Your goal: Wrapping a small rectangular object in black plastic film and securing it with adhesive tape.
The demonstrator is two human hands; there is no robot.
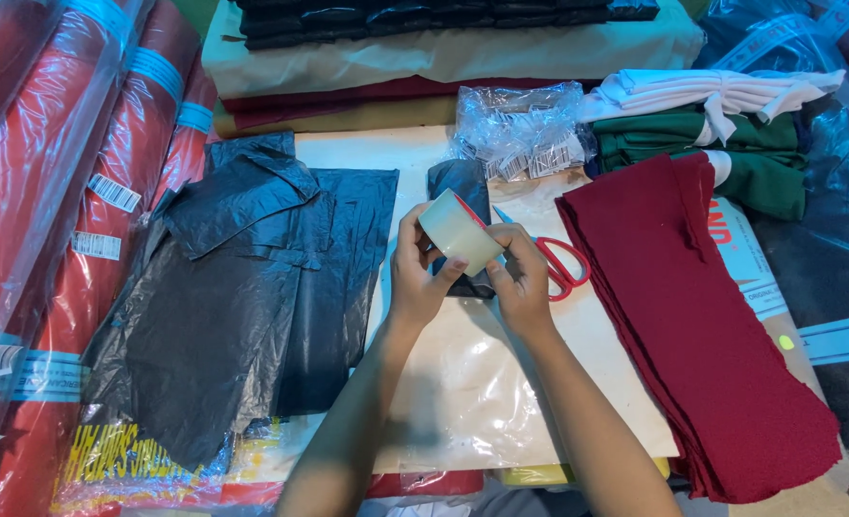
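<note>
A roll of clear packing tape point(457, 233) with a red core is held up between both my hands over the middle of the table. My left hand point(417, 273) grips its left side, thumb on the roll's face. My right hand point(520, 278) holds its right side, fingers against the tape's surface. Behind the hands lies a small folded black packet point(464, 182). Red-handled scissors point(560, 260) rest on the table just right of my right hand, partly hidden by it.
Black plastic bags point(252, 287) are spread on the left. A stack of dark red cloth pieces point(702, 325) lies on the right. Red fabric rolls in plastic point(51, 191) line the left edge. Folded green and white cloth point(721, 134) and a crumpled clear bag point(520, 129) sit behind.
</note>
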